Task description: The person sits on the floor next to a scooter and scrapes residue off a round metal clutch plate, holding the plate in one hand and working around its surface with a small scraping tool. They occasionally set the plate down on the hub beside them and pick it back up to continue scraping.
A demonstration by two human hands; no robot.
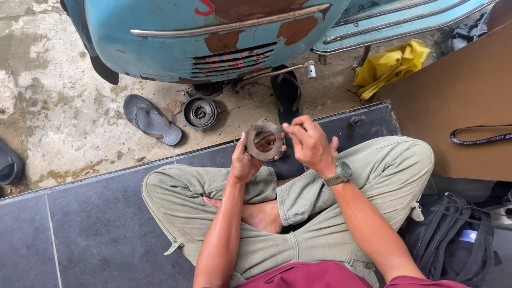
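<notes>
Ring (264, 140) is sitting upright in the left hand (244, 162), fingers curling around its lower rim, up over the lap. Right hand (309, 144) is pinching its right edge with fingertips. I'd be keeping that left grip firm and turning it slowly so it isn't slipping toward the hub (200, 112) lying by the scooter (160, 48).
</notes>
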